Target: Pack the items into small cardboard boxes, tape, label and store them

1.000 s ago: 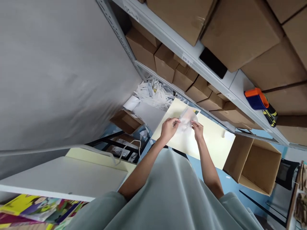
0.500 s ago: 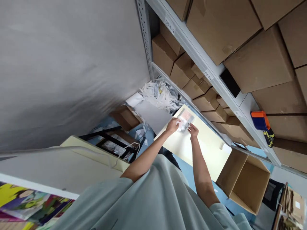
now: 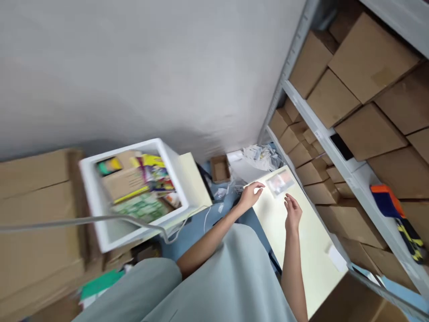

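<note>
A clear plastic packet [image 3: 280, 182] with something pinkish and white in it lies flat on the pale yellow tabletop [image 3: 298, 250]. Blur hides its exact contents. To its left, my left hand [image 3: 250, 195] hovers with thumb and fingers curved apart, holding nothing. My right hand [image 3: 292, 211] is raised just below the packet's near right corner, its fingers loosely apart and free of it.
A metal shelf [image 3: 313, 118] full of cardboard boxes runs along the right, with an orange and blue holder [image 3: 389, 200] at its edge. White paper scraps [image 3: 263, 156] are heaped beyond the table. At left stands a white bin [image 3: 172, 167] of colourful packages, crossed by a grey cable [image 3: 100, 218].
Both hands have let go of the packet, which now lies on the table. The view has swung left, bringing the white bin into sight.
</note>
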Demonstrator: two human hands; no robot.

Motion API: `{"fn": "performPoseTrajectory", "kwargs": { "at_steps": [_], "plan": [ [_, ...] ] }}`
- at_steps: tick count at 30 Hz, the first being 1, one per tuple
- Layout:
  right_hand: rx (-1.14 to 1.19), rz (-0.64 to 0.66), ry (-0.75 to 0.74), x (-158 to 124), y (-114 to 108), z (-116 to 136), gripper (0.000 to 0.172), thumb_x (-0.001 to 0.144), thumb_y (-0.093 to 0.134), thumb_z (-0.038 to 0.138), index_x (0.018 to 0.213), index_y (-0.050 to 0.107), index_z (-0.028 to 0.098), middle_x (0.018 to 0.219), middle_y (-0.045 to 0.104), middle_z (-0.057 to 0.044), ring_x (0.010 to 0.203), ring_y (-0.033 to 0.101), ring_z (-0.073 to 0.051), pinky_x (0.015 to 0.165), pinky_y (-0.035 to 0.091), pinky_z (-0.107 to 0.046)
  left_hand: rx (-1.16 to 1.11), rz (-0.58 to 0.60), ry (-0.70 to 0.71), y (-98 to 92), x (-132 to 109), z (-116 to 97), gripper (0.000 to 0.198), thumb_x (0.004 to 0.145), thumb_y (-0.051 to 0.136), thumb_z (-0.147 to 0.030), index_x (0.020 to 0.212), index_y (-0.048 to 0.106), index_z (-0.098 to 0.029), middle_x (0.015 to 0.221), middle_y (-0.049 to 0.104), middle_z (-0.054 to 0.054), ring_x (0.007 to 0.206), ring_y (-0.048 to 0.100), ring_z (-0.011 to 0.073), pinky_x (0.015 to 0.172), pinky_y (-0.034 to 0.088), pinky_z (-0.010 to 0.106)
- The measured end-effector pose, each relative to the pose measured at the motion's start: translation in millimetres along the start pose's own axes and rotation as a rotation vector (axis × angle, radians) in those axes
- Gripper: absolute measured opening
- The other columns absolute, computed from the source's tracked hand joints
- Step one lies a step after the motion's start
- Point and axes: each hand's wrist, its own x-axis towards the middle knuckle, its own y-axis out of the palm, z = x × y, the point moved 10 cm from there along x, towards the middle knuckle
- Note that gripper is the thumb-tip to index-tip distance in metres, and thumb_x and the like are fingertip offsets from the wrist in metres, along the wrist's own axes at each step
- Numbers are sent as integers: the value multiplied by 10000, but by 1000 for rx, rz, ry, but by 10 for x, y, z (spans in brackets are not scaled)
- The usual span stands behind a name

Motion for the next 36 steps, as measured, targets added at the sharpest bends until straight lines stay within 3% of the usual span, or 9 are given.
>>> {"fn": "performPoseTrajectory", "kwargs": {
  "at_steps": [3,7,13,16,19,24,29,33,36],
  "plan": [
    [9,137,-44,-441,248,61,535,842,803,604,1170,838,182,1313,793,-169,1242,746,-324,1071,604,-481,-4,-135,3,-535,-546,-155,183,949,654,-215,1059,799,-241,1120,841,64,1072,789,238,1028,596,389],
    [70,346,-18,-995,749,95,502,833,825,604,1130,844,199,1288,805,-158,1199,766,-310,1074,597,-479,-10,-325,-53,-1324,-1328,-229,157,932,696,-312,1019,808,-245,1090,839,74,1061,791,263,1014,604,411],
    [44,639,-34,-1721,1526,218,516,818,840,609,1118,852,189,1241,821,-158,1188,758,-322,1045,604,-474,-10,-750,-50,-2635,-2476,-296,177,908,713,-362,990,792,-226,1062,830,88,1056,782,266,1064,594,447],
    [42,731,-40,-2013,1803,252,516,812,853,607,1115,855,189,1224,826,-154,1178,758,-321,1046,601,-477,-19,-916,-56,-3088,-2930,-257,185,905,706,-368,987,783,-221,1075,826,91,1080,776,267,1084,584,450],
    [11,829,-49,-2315,2089,249,495,818,852,605,1094,855,195,1205,828,-151,1160,761,-310,1043,596,-467,-62,-1024,-60,-3384,-3285,-169,187,900,707,-359,991,777,-211,1074,822,95,1096,775,265,1084,585,438],
    [-85,1020,-94,-3007,2709,206,453,855,825,594,1083,855,203,1185,832,-137,1111,764,-292,1005,595,-435,-175,-1171,-126,-3822,-3898,176,196,880,732,-312,1043,761,-207,1124,819,92,1140,766,256,1110,580,417],
    [-158,1231,-111,-3961,3431,37,462,843,822,605,1067,849,202,1146,838,-128,1062,765,-305,974,594,-438,-328,-1403,-261,-4415,-4698,822,286,808,759,-236,1088,703,-212,1172,786,87,1174,737,234,1135,554,406],
    [-274,1369,-124,-4777,4012,-297,471,851,800,614,1096,828,211,1138,836,-122,1009,760,-306,916,601,-427,-547,-1471,-341,-4831,-5161,1388,311,791,778,-287,1064,641,-233,1065,753,50,1103,735,197,1062,581,380],
    [-412,1387,-157,-5287,4443,-627,409,863,803,538,1098,791,204,1103,832,-105,1018,744,-284,933,588,-401,-657,-1459,-341,-5113,-5359,1645,288,784,798,-344,973,610,-235,932,725,28,988,742,181,995,608,371]
  ]
}}
